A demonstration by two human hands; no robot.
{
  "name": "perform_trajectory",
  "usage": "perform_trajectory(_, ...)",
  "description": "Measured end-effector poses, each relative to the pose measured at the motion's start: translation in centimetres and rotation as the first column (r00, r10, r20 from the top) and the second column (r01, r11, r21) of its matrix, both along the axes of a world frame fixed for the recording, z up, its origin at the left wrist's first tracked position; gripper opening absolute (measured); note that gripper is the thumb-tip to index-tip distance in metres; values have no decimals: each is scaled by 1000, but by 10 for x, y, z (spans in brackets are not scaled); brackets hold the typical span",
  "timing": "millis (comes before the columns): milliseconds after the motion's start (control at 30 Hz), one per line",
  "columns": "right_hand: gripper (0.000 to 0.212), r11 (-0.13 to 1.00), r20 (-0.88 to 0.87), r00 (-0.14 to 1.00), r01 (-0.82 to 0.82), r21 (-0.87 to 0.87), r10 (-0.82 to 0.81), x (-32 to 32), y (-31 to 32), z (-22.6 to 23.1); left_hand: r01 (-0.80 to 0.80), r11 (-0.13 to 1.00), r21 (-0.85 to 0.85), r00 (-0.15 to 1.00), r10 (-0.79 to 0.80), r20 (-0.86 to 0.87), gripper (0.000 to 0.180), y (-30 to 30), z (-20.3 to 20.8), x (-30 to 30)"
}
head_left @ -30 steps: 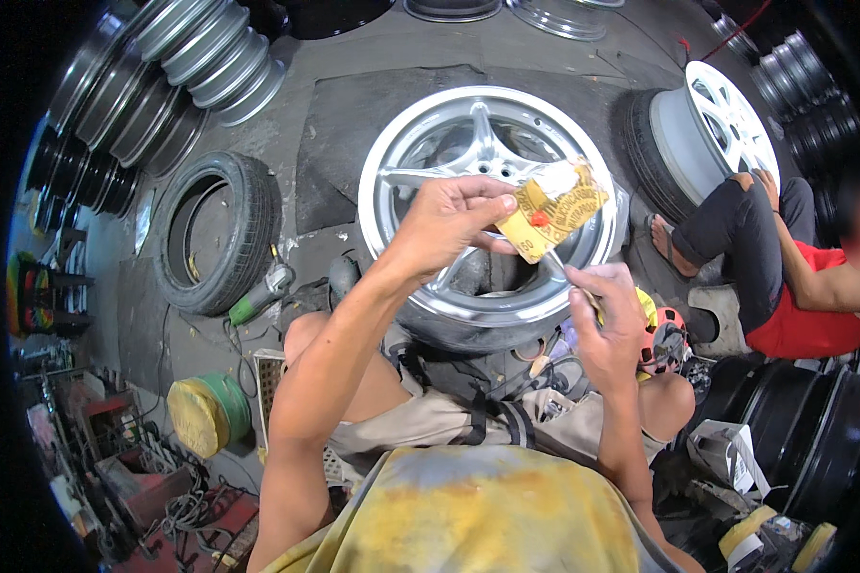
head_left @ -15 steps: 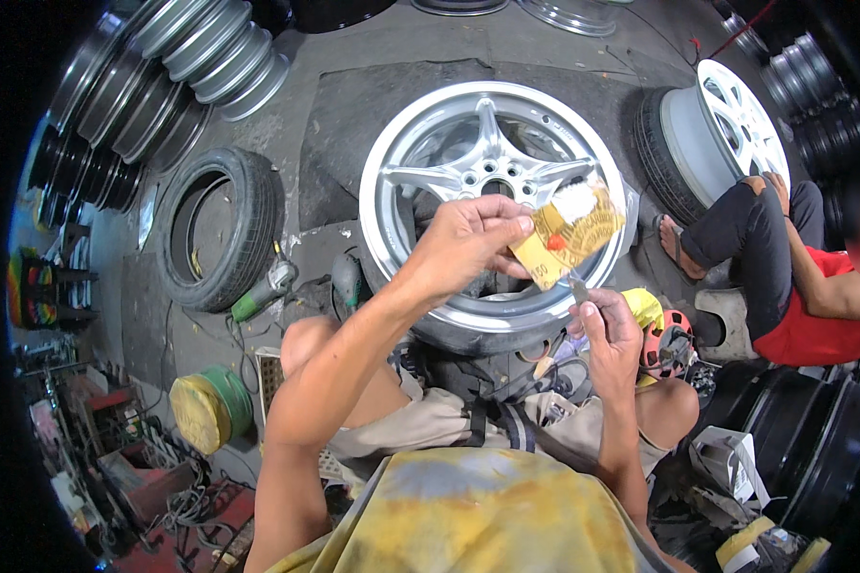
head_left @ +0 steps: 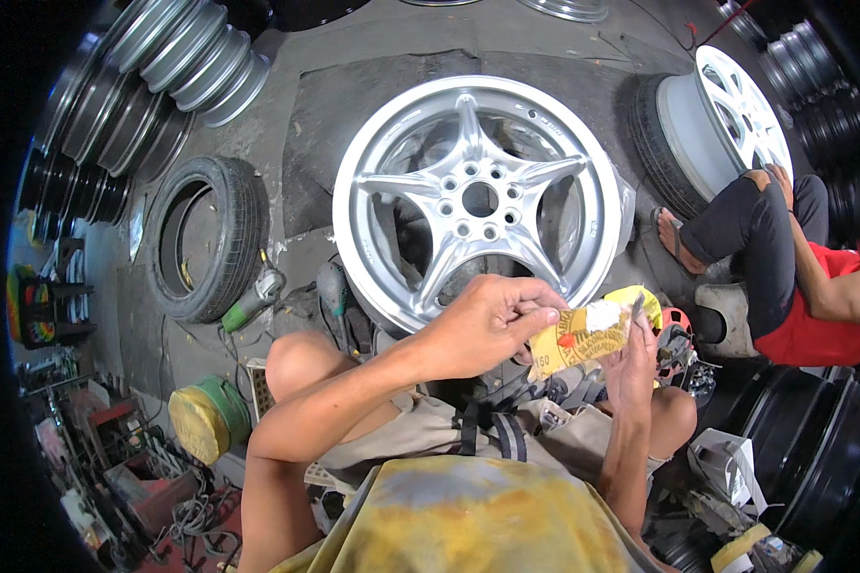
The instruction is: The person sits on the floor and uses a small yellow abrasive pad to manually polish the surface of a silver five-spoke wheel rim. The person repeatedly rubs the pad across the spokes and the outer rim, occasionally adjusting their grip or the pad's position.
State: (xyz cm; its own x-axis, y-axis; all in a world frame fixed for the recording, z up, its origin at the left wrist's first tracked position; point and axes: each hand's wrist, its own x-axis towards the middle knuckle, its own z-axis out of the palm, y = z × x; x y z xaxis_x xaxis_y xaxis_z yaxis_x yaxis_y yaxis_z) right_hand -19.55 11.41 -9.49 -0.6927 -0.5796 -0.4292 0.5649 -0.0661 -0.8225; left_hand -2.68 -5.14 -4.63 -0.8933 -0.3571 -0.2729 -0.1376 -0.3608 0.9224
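Observation:
My left hand (head_left: 502, 325) pinches the left edge of a yellow piece of sandpaper (head_left: 554, 351), printed side up. A white blob of paste (head_left: 609, 317) and a small orange-red dab (head_left: 568, 340) sit on it. Closed at the paper's right edge, my right hand (head_left: 633, 358) holds a small metal blade (head_left: 637, 307), mostly hidden by the fingers. Just beyond my hands, a silver five-spoke wheel rim (head_left: 466, 167) lies face up.
On the left are a loose tyre (head_left: 248, 215), a green-and-grey angle grinder (head_left: 255, 298) and stacked rims (head_left: 177, 57). A seated person in red (head_left: 812, 296) is at the right beside an upright white wheel (head_left: 688, 134). Black rims (head_left: 812, 439) lie at the lower right.
The sandpaper and my left hand have come nearer and away from over the rim's centre. My right hand has risen to the paper's right edge, with the blade now near the white paste.

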Motion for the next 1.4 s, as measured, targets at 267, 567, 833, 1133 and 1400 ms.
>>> perform_trajectory(267,27,981,-176,965,-190,45,195,-7,-6,10,-121,993,-5,992,121,40,26,-21,-8,-5)
perform_trajectory(567,9,948,-704,635,-228,223,318,5,-21,40,-307,943,-130,951,310,2,29,-42,6,-4)
perform_trajectory(833,20,911,-887,259,-265,316,383,22,-37,63,-359,900,-247,930,366,-19,26,-41,18,2)
perform_trajectory(1133,19,907,-883,266,-282,313,387,30,-44,67,-358,898,-256,934,345,-97,25,-41,20,6)
perform_trajectory(1400,19,892,-858,298,-311,327,418,29,-41,66,-359,906,-225,933,347,-92,24,-40,14,7)
